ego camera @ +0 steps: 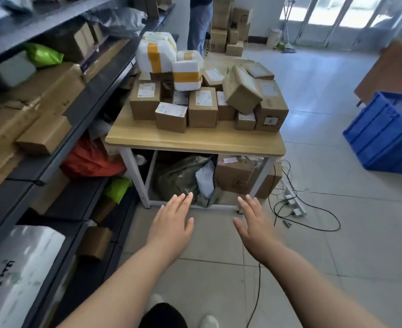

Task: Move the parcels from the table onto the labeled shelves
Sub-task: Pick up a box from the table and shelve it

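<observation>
On the left the shelves (60,119) were dark metal, loaded with flat brown cartons (29,110), a glossy green bag (42,55) and a crumpled red bag (89,159); no shelf labels could be read from this angle. Just beside them stood the table (195,142), a pale wood-look top on white metal legs. The parcels (202,107) sat heaped on its far half. Most were small square cardboard boxes with white printed labels. Two rounded white foam parcels (156,53) bound in yellow tape sat on top at the left, and one tape-wrapped box lay tilted on the pile at the right. The left hand (171,221) and the right hand (254,223) were held out low in front of the table, palms down, fingers straight and close together. Neither held anything or touched a parcel. The step in hand looked like the reach for a parcel, with the heap largely unmoved. The next move would call for stepping up to the table and taking a box from the near row or the top, so the rest would not slide. Its label would then need matching to a shelf. Further right, a white power strip (294,202) lay on the glossy tiled floor (337,268), and a ribbed blue plastic crate (382,138) stood well apart.
</observation>
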